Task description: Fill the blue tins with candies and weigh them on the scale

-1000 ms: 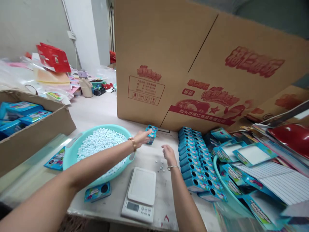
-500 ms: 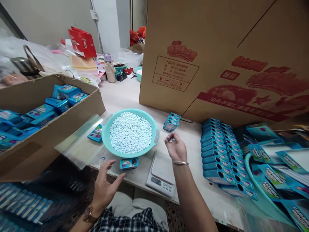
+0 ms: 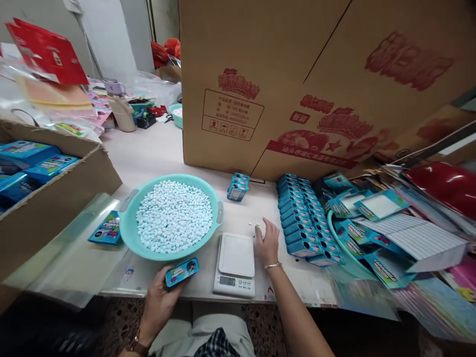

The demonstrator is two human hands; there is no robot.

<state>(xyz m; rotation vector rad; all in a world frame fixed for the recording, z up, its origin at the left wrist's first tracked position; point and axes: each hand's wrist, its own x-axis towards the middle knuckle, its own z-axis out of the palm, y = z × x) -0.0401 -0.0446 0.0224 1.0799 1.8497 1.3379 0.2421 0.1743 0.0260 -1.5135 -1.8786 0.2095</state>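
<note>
Left hand (image 3: 158, 297) grips the small tin (image 3: 182, 272) right at the bench (image 3: 156, 148) edge, right hand (image 3: 267, 244) flat, fingers released by loose pellets (image 3: 256, 225) — one nudge could scatter them.

A pale, scuffed white surface (image 3: 156, 148) runs back toward a plain grey-white wall (image 3: 107, 34), soft even light across it. Tall brown corrugated cardboard cartons with red print (image 3: 282, 79) block the right side. Below the front edge, speckled terrazzo floor (image 3: 256, 322) shows.
</note>
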